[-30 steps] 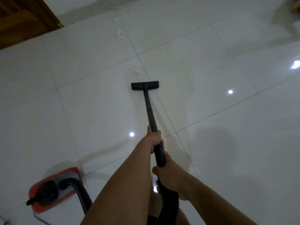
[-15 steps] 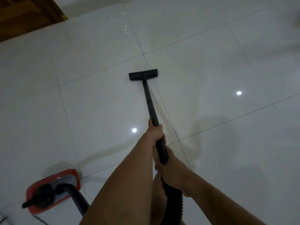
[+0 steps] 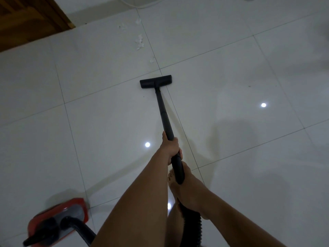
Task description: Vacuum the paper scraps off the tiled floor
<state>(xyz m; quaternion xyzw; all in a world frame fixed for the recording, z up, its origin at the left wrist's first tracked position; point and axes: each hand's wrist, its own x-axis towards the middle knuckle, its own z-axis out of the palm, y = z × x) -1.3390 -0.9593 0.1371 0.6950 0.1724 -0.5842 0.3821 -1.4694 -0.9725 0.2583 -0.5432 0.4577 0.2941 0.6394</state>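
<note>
Nearest me, the red vacuum body (image 3: 58,218) sits lower left. My right grip (image 3: 191,191) clamps the hose end of the wand (image 3: 162,111); my left grip (image 3: 170,146) clamps it higher up. The nozzle (image 3: 155,81) lies flat on the tiled floor (image 3: 231,68); the paper scraps (image 3: 139,41) lie beyond, apart from it.

Two hands (image 3: 170,145) — one vacuum (image 3: 162,111) — four paper scrap clusters (image 3: 139,41).
</note>
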